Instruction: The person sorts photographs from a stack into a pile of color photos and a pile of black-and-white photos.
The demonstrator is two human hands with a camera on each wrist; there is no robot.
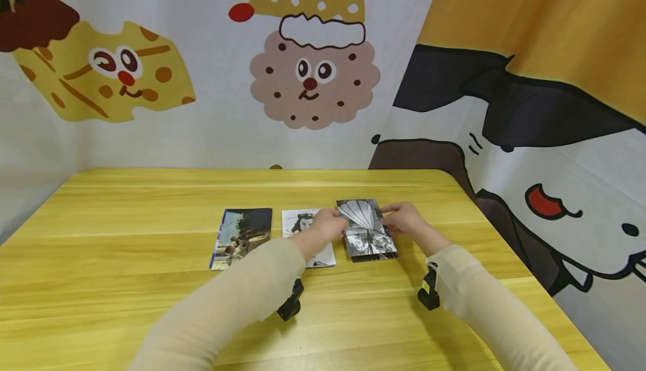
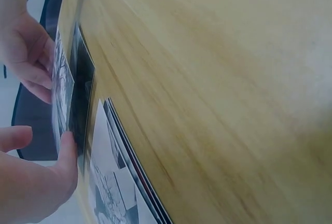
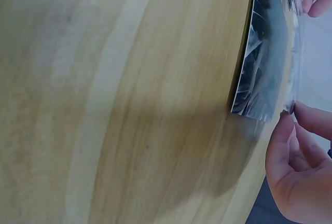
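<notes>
Between my hands, a black-and-white photo card with a pale fan-like shape is raised over another dark photo card. My right hand pinches its right edge; thumb and fingertip meet at the corner in the right wrist view. At the opposite edge, my left hand touches the card with one fingertip, while another digit stands apart above it. Under my left forearm, a stack of cards topped by a black-and-white portrait lies partly hidden.
A stack with a colour picture card on top lies at the left on the wooden table. A cartoon-printed curtain hangs behind the table and along its right side. Each wrist carries a small black camera.
</notes>
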